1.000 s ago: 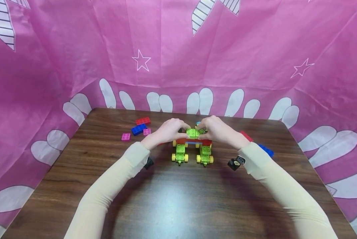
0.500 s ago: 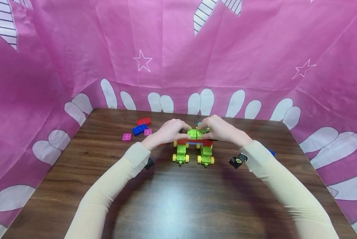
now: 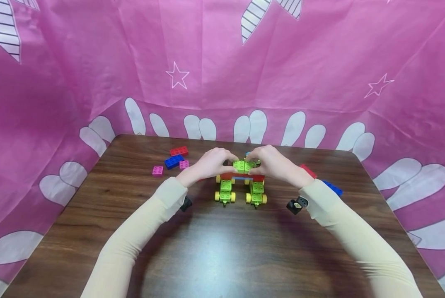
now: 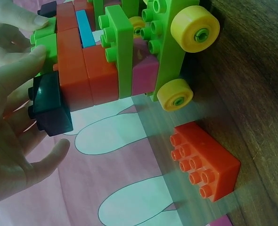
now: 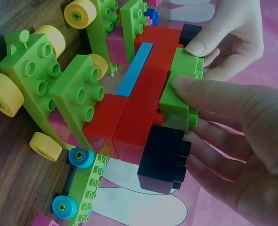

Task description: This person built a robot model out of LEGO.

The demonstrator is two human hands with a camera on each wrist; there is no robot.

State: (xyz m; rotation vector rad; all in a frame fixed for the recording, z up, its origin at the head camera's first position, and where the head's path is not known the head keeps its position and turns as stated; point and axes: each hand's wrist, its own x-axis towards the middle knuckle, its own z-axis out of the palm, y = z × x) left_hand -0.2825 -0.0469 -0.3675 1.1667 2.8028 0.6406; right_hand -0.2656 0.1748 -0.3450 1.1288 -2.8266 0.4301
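Note:
In the head view my left hand (image 3: pixel 214 160) and right hand (image 3: pixel 271 160) meet over a toy brick structure. Each pinches one of two lime green bricks (image 3: pixel 239 166) side by side on its top. Beneath them run red bricks (image 5: pixel 143 89), with a light blue strip (image 5: pixel 135 69) below. Green wheeled bases (image 4: pixel 169 52) with yellow wheels (image 4: pixel 195 29) carry it on pink bricks (image 4: pixel 144 66). A black brick (image 5: pixel 160 157) sits at the right end, beside the right fingers. Another black brick (image 4: pixel 52 106) is at the left end, between the left hand's fingers and the red layer.
Left of the structure lie loose red (image 3: pixel 179 151), blue (image 3: pixel 174 161) and pink bricks (image 3: pixel 157 171). A red brick (image 3: pixel 308 170) and a blue brick (image 3: pixel 332 187) lie right. A green base with blue wheels (image 5: pixel 85 188) stands behind. Pink cloth (image 3: pixel 222 54) hangs around the table.
The right hand and forearm rise slightly, then lower again, uncovering the loose red brick at right. The left hand stays almost still on its green brick.

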